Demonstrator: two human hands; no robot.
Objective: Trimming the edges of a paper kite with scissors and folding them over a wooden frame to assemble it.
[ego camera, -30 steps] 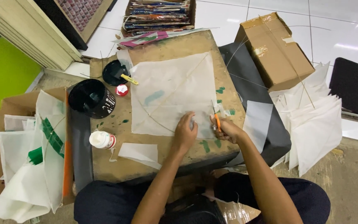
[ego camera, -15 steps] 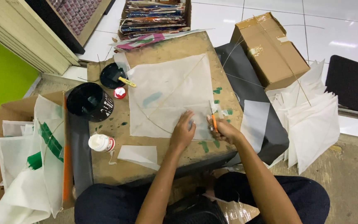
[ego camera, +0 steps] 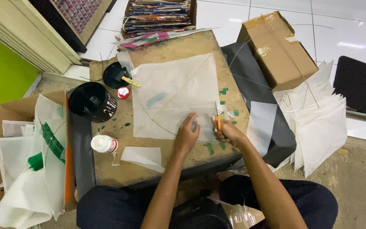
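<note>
A white paper kite (ego camera: 174,95) with thin crossed sticks lies flat on a worn brown board (ego camera: 178,44). My left hand (ego camera: 187,135) presses flat on the kite's near edge. Just to its right, my right hand (ego camera: 227,132) grips an orange-handled cutter (ego camera: 218,120) with its blade pointing up at the kite's lower right corner. A small scrap of white paper (ego camera: 142,156) lies on the board near my left forearm.
A black tub (ego camera: 90,101), a black lid with a yellow-handled brush (ego camera: 117,76), a small red cap (ego camera: 123,93) and a white glue bottle (ego camera: 104,144) sit left of the kite. A cardboard box (ego camera: 276,48) and stacked white kites (ego camera: 318,123) are right; more kites (ego camera: 26,169) left.
The view has shifted slightly. Both hands stay at the kite's lower right corner, the right hand with the cutter barely moved.
</note>
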